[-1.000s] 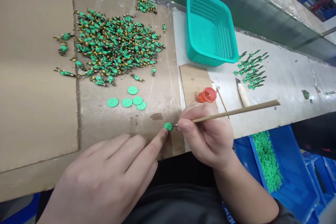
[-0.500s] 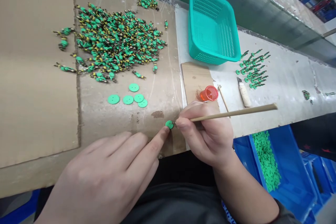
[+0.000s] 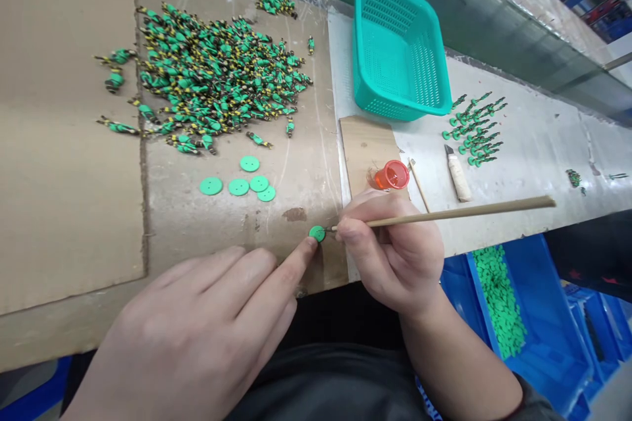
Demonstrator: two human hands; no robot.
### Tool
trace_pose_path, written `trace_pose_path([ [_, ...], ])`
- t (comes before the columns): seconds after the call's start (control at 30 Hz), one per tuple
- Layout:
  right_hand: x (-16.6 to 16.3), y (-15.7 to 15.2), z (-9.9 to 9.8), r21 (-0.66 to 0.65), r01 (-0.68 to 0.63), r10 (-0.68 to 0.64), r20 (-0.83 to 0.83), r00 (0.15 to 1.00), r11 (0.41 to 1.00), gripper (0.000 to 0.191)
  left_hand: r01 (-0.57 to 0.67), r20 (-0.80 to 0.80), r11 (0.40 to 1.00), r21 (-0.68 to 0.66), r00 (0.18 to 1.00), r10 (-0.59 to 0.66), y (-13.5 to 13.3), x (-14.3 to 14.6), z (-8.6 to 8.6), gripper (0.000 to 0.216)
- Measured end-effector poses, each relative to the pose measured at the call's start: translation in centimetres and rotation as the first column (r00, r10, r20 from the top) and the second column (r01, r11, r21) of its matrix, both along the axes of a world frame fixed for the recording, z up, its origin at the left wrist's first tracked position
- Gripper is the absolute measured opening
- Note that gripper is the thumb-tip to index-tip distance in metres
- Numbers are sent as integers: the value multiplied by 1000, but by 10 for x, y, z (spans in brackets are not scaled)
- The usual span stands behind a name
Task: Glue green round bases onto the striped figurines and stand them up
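My left hand lies stretched over the work surface, its index fingertip on the near edge of a small green disc. In a pinch, my right hand holds a thin wooden-handled brush. The brush's fine tip meets the disc's right side. Beyond my hands lie several flat green discs with small holes. Just past my right hand stands a small red cup with liquid in it.
A heap of small green, yellow and black figures covers the back left. A teal basket stands at the back. Rightward are standing figures on discs, a wrapped blade, a thin stick and a blue bin of green pieces.
My right hand has shifted slightly right and the brush handle has swung, its far end reaching further right. My left fingertip stays on the disc.
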State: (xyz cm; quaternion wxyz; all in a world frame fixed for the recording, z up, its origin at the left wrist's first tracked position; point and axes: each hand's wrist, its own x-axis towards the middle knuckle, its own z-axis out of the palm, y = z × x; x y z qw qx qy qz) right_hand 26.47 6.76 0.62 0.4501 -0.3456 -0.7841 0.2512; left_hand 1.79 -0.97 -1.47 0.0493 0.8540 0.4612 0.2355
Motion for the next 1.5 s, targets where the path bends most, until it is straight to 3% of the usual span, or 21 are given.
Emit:
trace_pose_path([
  [0.3, -1, -1, 1, 13, -1, 1, 19, 1000, 1000, 9, 20, 11, 1000, 9, 1000, -20, 0, -1, -2, 53],
  [0.67, -2, 1, 2, 36, -2, -1, 81, 997, 999, 11, -38, -28, 999, 1, 999, 38, 0, 3, 3, 35],
  [0.93, -2, 1, 1, -43, 22, -19, 56, 998, 999, 13, 9, -1, 1000, 18, 1000, -9, 4, 1, 1, 41],
  [1.27, -2, 1, 1, -34, 17, -15, 60, 998, 999, 12, -8, -42, 1000, 0, 999, 8, 2, 1, 4, 39],
  [1.5, -1, 0, 0, -20, 18, -17, 46, 999, 1000, 12, 30, 27, 999, 42, 999, -31, 7, 3, 4, 31],
])
